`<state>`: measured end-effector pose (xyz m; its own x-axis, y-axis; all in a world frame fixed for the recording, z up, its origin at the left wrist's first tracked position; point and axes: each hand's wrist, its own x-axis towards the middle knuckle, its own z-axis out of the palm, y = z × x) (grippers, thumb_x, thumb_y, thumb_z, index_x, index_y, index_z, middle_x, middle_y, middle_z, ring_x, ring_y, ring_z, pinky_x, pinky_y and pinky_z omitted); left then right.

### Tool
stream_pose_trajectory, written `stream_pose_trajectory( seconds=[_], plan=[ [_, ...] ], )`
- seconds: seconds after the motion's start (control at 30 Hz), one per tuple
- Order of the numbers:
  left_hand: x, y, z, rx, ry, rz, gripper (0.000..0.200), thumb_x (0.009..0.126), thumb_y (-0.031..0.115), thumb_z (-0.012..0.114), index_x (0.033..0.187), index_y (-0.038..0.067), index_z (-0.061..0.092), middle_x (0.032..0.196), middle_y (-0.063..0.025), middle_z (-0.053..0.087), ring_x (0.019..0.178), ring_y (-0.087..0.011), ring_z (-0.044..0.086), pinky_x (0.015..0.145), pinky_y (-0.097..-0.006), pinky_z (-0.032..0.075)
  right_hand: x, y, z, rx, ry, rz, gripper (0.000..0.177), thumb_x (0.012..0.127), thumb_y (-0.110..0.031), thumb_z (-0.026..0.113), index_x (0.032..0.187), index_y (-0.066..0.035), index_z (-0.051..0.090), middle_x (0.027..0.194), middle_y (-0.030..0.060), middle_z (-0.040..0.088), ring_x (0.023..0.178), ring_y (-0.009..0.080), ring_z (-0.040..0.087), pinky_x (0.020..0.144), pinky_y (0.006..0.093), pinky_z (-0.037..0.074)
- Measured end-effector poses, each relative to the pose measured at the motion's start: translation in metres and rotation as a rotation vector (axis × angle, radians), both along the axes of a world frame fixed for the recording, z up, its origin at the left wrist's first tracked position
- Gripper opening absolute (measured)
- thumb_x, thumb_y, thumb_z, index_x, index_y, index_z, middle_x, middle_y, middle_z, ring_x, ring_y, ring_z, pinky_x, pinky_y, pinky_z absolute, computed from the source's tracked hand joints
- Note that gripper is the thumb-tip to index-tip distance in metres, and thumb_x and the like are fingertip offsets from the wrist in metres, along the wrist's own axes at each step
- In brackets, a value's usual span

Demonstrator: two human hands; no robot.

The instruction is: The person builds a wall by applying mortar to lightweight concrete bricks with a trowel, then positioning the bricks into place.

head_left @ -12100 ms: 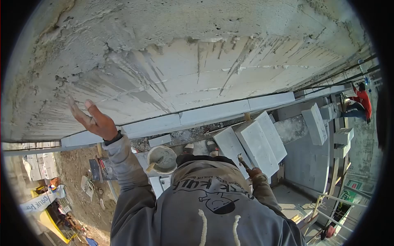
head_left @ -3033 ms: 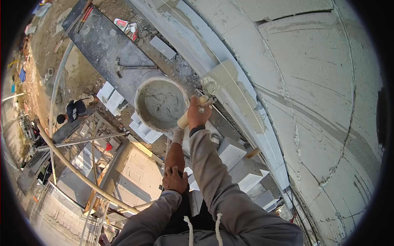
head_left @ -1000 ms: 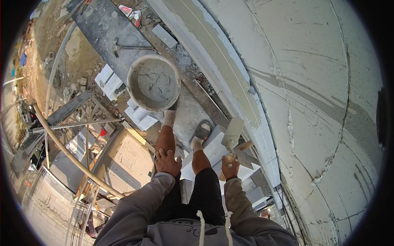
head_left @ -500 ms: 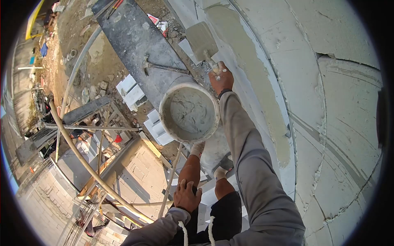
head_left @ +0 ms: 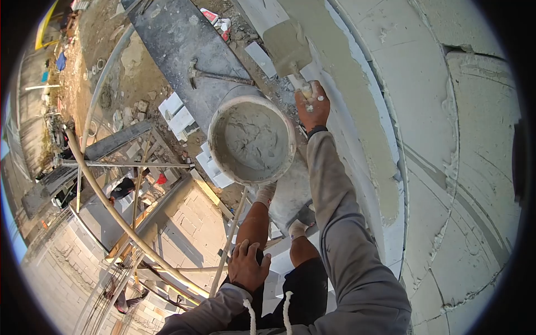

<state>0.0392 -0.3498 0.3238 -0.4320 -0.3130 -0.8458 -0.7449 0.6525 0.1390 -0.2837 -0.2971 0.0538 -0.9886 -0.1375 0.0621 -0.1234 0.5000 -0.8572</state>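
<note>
My right hand (head_left: pixel 313 106) is wrapped round the handle of a trowel (head_left: pixel 286 49), beside the wall face. The wide blade, coated in grey, lies at the edge of a band of wet mortar (head_left: pixel 357 106) spread along the pale wall (head_left: pixel 424 95); whether it touches cannot be told. Nearest to that forearm stands a round bucket (head_left: pixel 214 137) with grey mortar (head_left: pixel 254 138) inside. My left hand (head_left: pixel 248 264) rests on my bent knee, fingers apart and holding nothing.
A hammer (head_left: pixel 220 75) lies on the dusty dark plank (head_left: pixel 187 42) beyond the bucket. White blocks (head_left: pixel 180 120) sit left of it. Bamboo poles (head_left: pixel 106 206) cross the lower left, with another person (head_left: pixel 121 188) far below among rubble. My feet stand near the bucket.
The trowel and my right hand have shifted slightly right and down, the blade now overlapping the mortar band's edge. My left hand stays on the knee. The view has tilted a little.
</note>
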Motion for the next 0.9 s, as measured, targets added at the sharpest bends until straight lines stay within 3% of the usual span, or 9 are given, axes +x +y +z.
stream_pose_trajectory(
  seconds=[0.2, 0.27, 0.4, 0.47, 0.67, 0.73, 0.87, 0.9],
  plan=[
    [0.028, 0.035, -0.003, -0.047, 0.025, -0.058, 0.046, 0.078, 0.036, 0.062, 0.115, 0.009, 0.055, 0.129, -0.0226, 0.043, 0.122, -0.0413, 0.038, 0.099, -0.0503, 0.032, 0.062, 0.064, -0.002, -0.025, -0.018, -0.079, 0.035, 0.073, -0.016, 0.068, 0.103, -0.003, 0.054, 0.089, 0.0149, 0.057, 0.078, 0.0339, 0.057, 0.069, 0.037, 0.047],
    [0.035, 0.048, -0.003, -0.085, 0.03, -0.096, 0.047, 0.077, 0.036, 0.063, 0.115, 0.009, 0.055, 0.13, -0.0235, 0.041, 0.122, -0.0419, 0.037, 0.1, -0.0505, 0.032, 0.078, 0.088, 0.001, 0.052, 0.026, -0.082, 0.025, 0.076, -0.016, 0.066, 0.094, -0.002, 0.056, 0.077, 0.0123, 0.056, 0.068, 0.0234, 0.055, 0.064, 0.0312, 0.045],
    [0.055, 0.067, -0.009, -0.155, 0.093, -0.139, 0.044, 0.075, 0.032, 0.065, 0.112, 0.009, 0.057, 0.129, -0.0244, 0.042, 0.121, -0.0401, 0.039, 0.096, -0.0507, 0.035, 0.116, 0.136, 0.009, 0.077, 0.051, -0.1, 0.025, 0.076, -0.016, 0.066, 0.094, -0.002, 0.056, 0.078, 0.0127, 0.056, 0.068, 0.0241, 0.055, 0.063, 0.0316, 0.045],
    [0.063, 0.074, -0.01, -0.155, 0.106, -0.137, 0.045, 0.075, 0.032, 0.066, 0.113, 0.01, 0.057, 0.129, -0.0241, 0.042, 0.122, -0.0395, 0.039, 0.097, -0.0505, 0.035, 0.138, 0.16, 0.017, 0.09, -0.102, -0.11, 0.029, 0.074, -0.014, 0.067, 0.098, -0.003, 0.055, 0.087, 0.0146, 0.056, 0.075, 0.0325, 0.058, 0.067, 0.0353, 0.047],
    [0.071, 0.09, -0.012, -0.195, 0.112, -0.201, 0.044, 0.075, 0.032, 0.065, 0.113, 0.01, 0.057, 0.131, -0.023, 0.041, 0.123, -0.0392, 0.037, 0.099, -0.0511, 0.032, 0.194, 0.225, 0.034, 0.099, -0.037, -0.123, 0.023, 0.075, -0.013, 0.067, 0.09, 0.001, 0.058, 0.081, 0.0147, 0.057, 0.071, 0.0315, 0.058, 0.064, 0.0347, 0.047],
    [0.074, 0.093, -0.013, -0.2, 0.112, -0.217, 0.044, 0.075, 0.032, 0.065, 0.113, 0.01, 0.057, 0.131, -0.0233, 0.041, 0.124, -0.0394, 0.037, 0.099, -0.0511, 0.032, 0.21, 0.242, 0.042, 0.037, -0.152, -0.164, 0.022, 0.077, -0.017, 0.065, 0.09, -0.001, 0.057, 0.078, 0.0112, 0.057, 0.07, 0.0224, 0.055, 0.067, 0.0315, 0.046],
    [0.074, 0.096, -0.013, -0.182, 0.083, -0.223, 0.047, 0.077, 0.034, 0.063, 0.115, 0.008, 0.055, 0.132, -0.0247, 0.04, 0.125, -0.0412, 0.034, 0.102, -0.0503, 0.028, 0.242, 0.29, 0.043, 0.207, -0.141, -0.126, 0.02, 0.077, -0.015, 0.065, 0.088, -0.001, 0.057, 0.079, 0.0112, 0.058, 0.07, 0.0222, 0.056, 0.068, 0.0318, 0.046],
    [0.075, 0.097, -0.015, -0.2, 0.1, -0.239, 0.045, 0.077, 0.033, 0.064, 0.114, 0.009, 0.057, 0.131, -0.0242, 0.041, 0.125, -0.0402, 0.036, 0.101, -0.0503, 0.03, 0.247, 0.298, 0.05, 0.234, -0.128, -0.125, 0.022, 0.074, -0.015, 0.067, 0.087, 0.0, 0.058, 0.079, 0.0135, 0.059, 0.071, 0.0278, 0.057, 0.066, 0.0349, 0.047]
  ],
)
